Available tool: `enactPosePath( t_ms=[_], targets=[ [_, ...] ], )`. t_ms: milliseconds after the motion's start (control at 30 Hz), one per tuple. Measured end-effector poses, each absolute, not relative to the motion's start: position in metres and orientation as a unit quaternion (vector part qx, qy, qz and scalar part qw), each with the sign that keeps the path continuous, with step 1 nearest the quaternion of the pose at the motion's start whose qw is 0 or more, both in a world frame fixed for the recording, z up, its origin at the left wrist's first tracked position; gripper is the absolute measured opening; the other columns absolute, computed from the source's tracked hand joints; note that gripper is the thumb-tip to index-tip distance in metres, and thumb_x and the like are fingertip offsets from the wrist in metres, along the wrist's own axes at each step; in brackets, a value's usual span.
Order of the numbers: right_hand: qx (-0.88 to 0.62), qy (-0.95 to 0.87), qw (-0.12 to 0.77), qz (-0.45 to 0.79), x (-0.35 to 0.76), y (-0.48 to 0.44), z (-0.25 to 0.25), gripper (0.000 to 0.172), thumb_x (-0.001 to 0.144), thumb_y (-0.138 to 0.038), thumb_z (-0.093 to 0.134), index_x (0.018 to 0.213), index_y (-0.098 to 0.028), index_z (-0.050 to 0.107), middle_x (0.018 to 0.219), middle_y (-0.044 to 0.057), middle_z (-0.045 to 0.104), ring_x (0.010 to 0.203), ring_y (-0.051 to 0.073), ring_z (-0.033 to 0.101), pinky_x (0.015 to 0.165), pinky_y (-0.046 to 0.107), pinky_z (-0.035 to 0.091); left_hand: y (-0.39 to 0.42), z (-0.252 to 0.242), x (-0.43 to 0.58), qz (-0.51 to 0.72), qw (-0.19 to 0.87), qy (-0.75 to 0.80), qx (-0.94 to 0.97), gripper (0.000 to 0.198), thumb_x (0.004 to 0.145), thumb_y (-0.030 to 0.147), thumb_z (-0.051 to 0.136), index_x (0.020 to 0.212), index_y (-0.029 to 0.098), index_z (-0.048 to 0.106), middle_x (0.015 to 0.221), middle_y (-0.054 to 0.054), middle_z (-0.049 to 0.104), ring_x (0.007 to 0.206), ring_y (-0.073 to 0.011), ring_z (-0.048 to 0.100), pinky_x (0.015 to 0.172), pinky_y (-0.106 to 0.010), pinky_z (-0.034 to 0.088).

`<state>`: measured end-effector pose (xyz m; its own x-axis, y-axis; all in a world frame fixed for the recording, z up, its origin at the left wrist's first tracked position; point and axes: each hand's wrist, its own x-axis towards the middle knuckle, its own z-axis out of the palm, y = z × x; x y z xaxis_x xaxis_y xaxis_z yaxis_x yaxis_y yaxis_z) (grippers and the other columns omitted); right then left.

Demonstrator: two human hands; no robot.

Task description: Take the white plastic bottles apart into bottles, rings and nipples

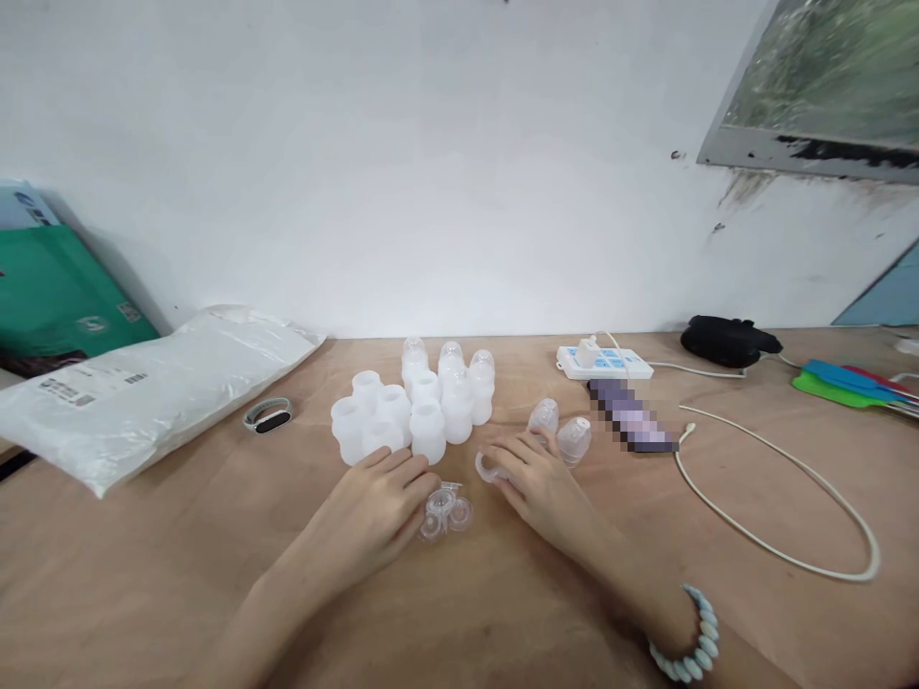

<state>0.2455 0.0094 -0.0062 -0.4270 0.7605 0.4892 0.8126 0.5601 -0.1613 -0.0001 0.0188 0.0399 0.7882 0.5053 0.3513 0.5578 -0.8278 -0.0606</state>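
Note:
My left hand [388,493] is curled in front of a cluster of translucent white, waisted bottles [429,435]; whatever lies under its fingers is hidden. Beside its thumb are small clear round plastic pieces [445,512] lying on the table. Across from it, my right hand [531,478] is closed around a translucent white round-mouthed piece [485,466], its open rim turned to the left. Just beyond the right fingers two clear domed caps [574,438] rest on the table. At the back of the cluster, several bottles wear clear domed caps [482,363].
A fitness band [268,417] and a white plastic package [165,373] lie to the left. On the right are a power strip [617,366], a phone [632,418], a looped white cable [790,563], a black case [725,341] and coloured spatulas [840,383]. A wall stands behind the table.

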Motion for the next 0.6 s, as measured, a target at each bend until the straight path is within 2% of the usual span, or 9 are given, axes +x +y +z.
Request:
enactPosePath(
  t_ms=[100,300,400,600],
  targets=[
    [-0.465,-0.831,0.300,-0.053,0.249,0.015,-0.007,0.043,0.087,0.000,0.044,0.120,-0.022,0.060,0.117,0.009,0.067,0.109,0.025,0.061,0.104,0.053,0.042,0.019,0.040,0.001,-0.180,0.095,-0.277,-0.939,0.020,0.092,0.009,0.046,0.087,0.017,0.065,0.077,-0.003,0.063,0.069,-0.0211,0.057,0.063,-0.034,0.037],
    [-0.512,-0.823,0.239,-0.066,0.258,0.019,-0.012,0.025,0.092,-0.008,0.046,0.097,-0.020,0.067,0.101,0.009,0.069,0.096,0.025,0.064,0.108,0.058,0.035,0.018,0.040,0.001,-0.191,0.117,-0.266,-0.938,0.022,0.093,0.009,0.045,0.083,0.016,0.063,0.074,-0.002,0.062,0.066,-0.0209,0.055,0.062,-0.034,0.035],
    [-0.509,-0.832,0.208,-0.067,0.260,0.018,-0.013,0.022,0.095,-0.013,0.048,0.090,-0.019,0.068,0.092,0.007,0.070,0.092,0.024,0.064,0.109,0.057,0.034,0.019,0.040,0.001,-0.197,0.115,-0.267,-0.936,0.022,0.094,0.010,0.044,0.085,0.016,0.064,0.075,-0.002,0.062,0.067,-0.0205,0.056,0.062,-0.033,0.034],
    [-0.518,-0.823,0.219,-0.083,0.258,0.017,-0.013,0.021,0.097,-0.024,0.051,0.083,-0.020,0.066,0.095,0.008,0.070,0.097,0.025,0.063,0.107,0.056,0.035,0.019,0.041,0.002,-0.205,0.120,-0.272,-0.933,0.026,0.096,0.011,0.040,0.087,0.017,0.064,0.074,-0.002,0.062,0.067,-0.0199,0.055,0.062,-0.033,0.034]
  ],
)
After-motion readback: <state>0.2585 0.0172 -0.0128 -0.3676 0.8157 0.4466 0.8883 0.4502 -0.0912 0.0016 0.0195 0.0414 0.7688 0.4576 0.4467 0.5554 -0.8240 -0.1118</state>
